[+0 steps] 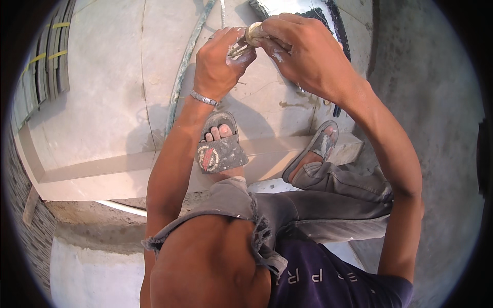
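Observation:
My left hand (218, 64) and my right hand (305, 54) meet at the top middle of the head view, with fingers closed. Between their fingertips is a small, round, pale yellowish thing (252, 34); its kind does not show. My right fingers pinch it, and my left fingertips are up against it. Something whitish shows in the curl of my left fingers, too hidden to name. Pale smears cover the fingers of both hands. A metal bracelet (204, 98) circles my left wrist.
Light floor slabs (102, 87) end in a stone step edge (272, 156), where my sandalled feet rest. A dusty greenish hose (184, 72) runs along the slabs. Stacked slabs (49, 56) with yellow straps stand at far left. A dark, white-smeared object (336, 25) lies behind my right hand.

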`<action>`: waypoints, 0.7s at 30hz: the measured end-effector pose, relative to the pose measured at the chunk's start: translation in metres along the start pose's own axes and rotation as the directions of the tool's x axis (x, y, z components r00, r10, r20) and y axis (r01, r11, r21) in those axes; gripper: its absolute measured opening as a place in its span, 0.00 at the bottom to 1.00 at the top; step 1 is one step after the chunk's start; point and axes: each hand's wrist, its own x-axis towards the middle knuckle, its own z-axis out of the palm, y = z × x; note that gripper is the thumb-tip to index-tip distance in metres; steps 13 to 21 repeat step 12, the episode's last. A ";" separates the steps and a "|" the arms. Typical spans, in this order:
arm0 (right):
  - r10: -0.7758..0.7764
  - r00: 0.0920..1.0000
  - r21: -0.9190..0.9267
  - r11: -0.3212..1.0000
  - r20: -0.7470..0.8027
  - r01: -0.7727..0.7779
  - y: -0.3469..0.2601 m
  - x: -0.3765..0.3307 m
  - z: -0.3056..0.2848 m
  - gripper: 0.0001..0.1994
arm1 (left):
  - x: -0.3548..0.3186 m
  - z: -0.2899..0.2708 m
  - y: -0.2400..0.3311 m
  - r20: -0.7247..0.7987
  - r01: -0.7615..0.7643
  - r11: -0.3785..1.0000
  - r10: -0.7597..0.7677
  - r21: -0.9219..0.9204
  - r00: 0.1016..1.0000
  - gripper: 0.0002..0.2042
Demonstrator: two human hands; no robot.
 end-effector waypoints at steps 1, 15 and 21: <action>-0.003 1.000 0.041 0.999 -0.014 0.003 -0.003 -0.005 -0.001 0.07 | -0.001 0.000 0.000 0.003 -0.008 1.000 0.008 -0.005 1.000 0.20; 0.040 0.996 0.061 0.997 0.076 -0.045 0.017 -0.023 -0.016 0.15 | -0.017 0.009 -0.001 -0.057 -0.065 0.996 0.069 0.065 0.996 0.20; 0.040 0.996 0.061 0.997 0.076 -0.045 0.017 -0.023 -0.016 0.15 | -0.017 0.009 -0.001 -0.057 -0.065 0.996 0.069 0.065 0.996 0.20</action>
